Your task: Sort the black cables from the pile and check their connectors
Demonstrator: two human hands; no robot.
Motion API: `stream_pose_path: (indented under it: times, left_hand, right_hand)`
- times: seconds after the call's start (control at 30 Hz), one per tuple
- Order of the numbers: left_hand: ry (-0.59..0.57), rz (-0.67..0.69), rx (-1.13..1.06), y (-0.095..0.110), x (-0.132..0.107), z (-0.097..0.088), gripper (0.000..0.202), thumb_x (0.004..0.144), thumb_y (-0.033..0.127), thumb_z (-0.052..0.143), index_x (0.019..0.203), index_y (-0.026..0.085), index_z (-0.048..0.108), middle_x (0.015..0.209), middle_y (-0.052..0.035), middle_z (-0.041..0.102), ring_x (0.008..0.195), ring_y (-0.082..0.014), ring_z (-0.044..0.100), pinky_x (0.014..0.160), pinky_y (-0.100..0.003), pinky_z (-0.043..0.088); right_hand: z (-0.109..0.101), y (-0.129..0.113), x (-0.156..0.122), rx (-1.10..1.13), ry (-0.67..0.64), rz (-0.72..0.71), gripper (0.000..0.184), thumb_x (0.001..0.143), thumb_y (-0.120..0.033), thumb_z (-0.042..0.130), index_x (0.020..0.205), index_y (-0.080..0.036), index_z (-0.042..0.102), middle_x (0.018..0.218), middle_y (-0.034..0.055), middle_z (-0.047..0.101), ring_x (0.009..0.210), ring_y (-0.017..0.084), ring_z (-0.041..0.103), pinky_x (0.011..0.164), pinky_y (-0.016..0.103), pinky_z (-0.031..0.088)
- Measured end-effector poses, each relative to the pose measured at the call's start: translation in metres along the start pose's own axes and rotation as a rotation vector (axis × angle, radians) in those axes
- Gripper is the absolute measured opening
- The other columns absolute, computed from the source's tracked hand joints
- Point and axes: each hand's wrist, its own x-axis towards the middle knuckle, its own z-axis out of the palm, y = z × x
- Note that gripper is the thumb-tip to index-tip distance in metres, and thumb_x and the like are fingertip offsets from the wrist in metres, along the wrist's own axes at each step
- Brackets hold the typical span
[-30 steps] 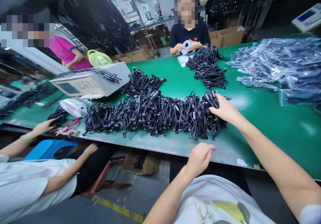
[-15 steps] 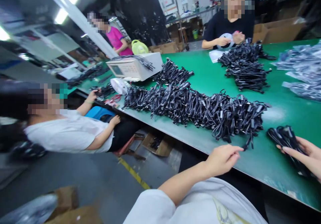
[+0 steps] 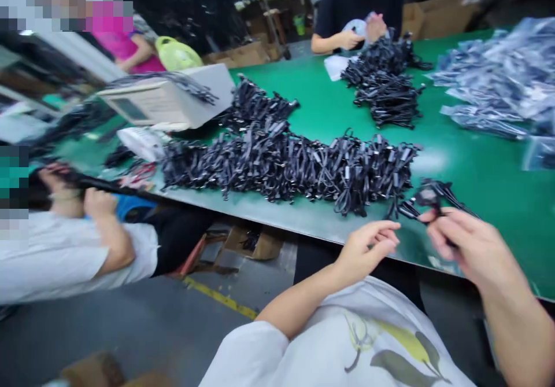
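Cable bundle (image 3: 457, 198) now down on the table (image 3: 503, 181), the right hand (image 3: 470, 242) pinches apparently one cable (image 3: 428, 198), singled out; left hand (image 3: 368, 245) loose, empty

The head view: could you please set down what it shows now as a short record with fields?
Right hand: at a small bundle of black cables; blur hides its grip
Left hand: fingers partly curled, nothing seen in it, near the table's front edge
Surface: green table
Middle: long pile of black cables
Far right: heap of clear bags
Far left: pale instrument, cables lying on top
Across: person in a black top, behind another cable pile
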Motion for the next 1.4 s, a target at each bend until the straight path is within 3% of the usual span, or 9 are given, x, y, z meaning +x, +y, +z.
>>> stream_pose_path:
  times: [0.17,0.3,0.4,0.6,0.7,0.87,1.1,1.4]
  left_hand:
    - [0.135,-0.059,-0.328,0.015,0.004,-0.003,0.054,0.078,0.054,0.085,0.110,0.018,0.062,0.087,-0.0014,0.065,0.076,-0.0111,0.058,0.074,-0.024,0.050]
    - [0.184,-0.080,-0.395,0.020,0.004,-0.015,0.050,0.074,0.054,0.088,0.097,0.018,0.061,0.081,0.0018,0.060,0.071,-0.0090,0.053,0.067,-0.022,0.044]
    - [0.214,-0.092,-0.394,0.022,0.001,-0.023,0.052,0.069,0.054,0.091,0.093,0.018,0.062,0.081,0.0029,0.060,0.072,-0.0089,0.052,0.071,-0.022,0.044]
    - [0.195,-0.160,-0.389,0.027,0.001,-0.032,0.044,0.071,0.047,0.091,0.094,0.018,0.069,0.087,0.0004,0.066,0.081,-0.0120,0.057,0.084,-0.027,0.045]
    - [0.191,-0.167,-0.417,0.027,0.003,-0.033,0.047,0.071,0.051,0.090,0.098,0.018,0.069,0.092,-0.0007,0.067,0.087,-0.0138,0.059,0.089,-0.028,0.044]
    - [0.195,-0.218,-0.403,0.028,0.004,-0.031,0.058,0.056,0.051,0.098,0.090,0.018,0.065,0.080,0.0030,0.063,0.074,-0.0105,0.054,0.077,-0.025,0.045]
    - [0.162,-0.215,-0.448,0.038,0.000,-0.029,0.041,0.072,0.044,0.091,0.097,0.016,0.072,0.088,-0.0029,0.071,0.090,-0.0168,0.065,0.097,-0.032,0.048]
    - [0.094,-0.262,-0.536,0.037,-0.001,-0.034,0.032,0.076,0.037,0.088,0.096,0.017,0.073,0.097,-0.0025,0.069,0.095,-0.0152,0.061,0.102,-0.031,0.043]
  right_hand:
    - [0.049,0.006,-0.007,0.276,-0.361,0.218,0.045,0.088,-0.059,0.074,0.089,-0.014,0.069,0.050,-0.0036,0.051,0.036,0.005,0.034,0.039,0.020,0.023]
    - [0.062,0.023,-0.005,0.530,-0.602,0.442,0.044,0.088,-0.058,0.075,0.084,-0.013,0.071,0.043,-0.0060,0.046,0.029,0.004,0.028,0.031,0.017,0.021]
    - [0.069,0.035,-0.002,0.623,-0.695,0.552,0.044,0.085,-0.058,0.077,0.080,-0.014,0.071,0.040,-0.0073,0.042,0.026,0.005,0.028,0.027,0.016,0.022]
    - [0.073,0.037,-0.002,0.532,-0.601,0.443,0.044,0.089,-0.056,0.074,0.085,-0.012,0.072,0.045,-0.0036,0.051,0.031,0.004,0.034,0.032,0.014,0.027]
    - [0.070,0.034,-0.002,0.568,-0.613,0.470,0.043,0.089,-0.056,0.074,0.085,-0.013,0.072,0.044,-0.0054,0.048,0.030,0.003,0.029,0.032,0.014,0.024]
    - [0.072,0.038,-0.003,0.674,-0.703,0.540,0.041,0.090,-0.055,0.072,0.080,-0.015,0.068,0.039,-0.0090,0.039,0.026,0.004,0.022,0.029,0.015,0.021]
    - [0.081,0.049,-0.010,0.854,-0.703,0.532,0.042,0.092,-0.057,0.071,0.076,-0.019,0.061,0.035,-0.0132,0.029,0.024,0.004,0.013,0.028,0.014,0.018]
    - [0.086,0.051,-0.012,0.830,-0.661,0.482,0.045,0.091,-0.060,0.071,0.074,-0.020,0.058,0.036,-0.0144,0.022,0.026,0.005,0.009,0.030,0.015,0.020]
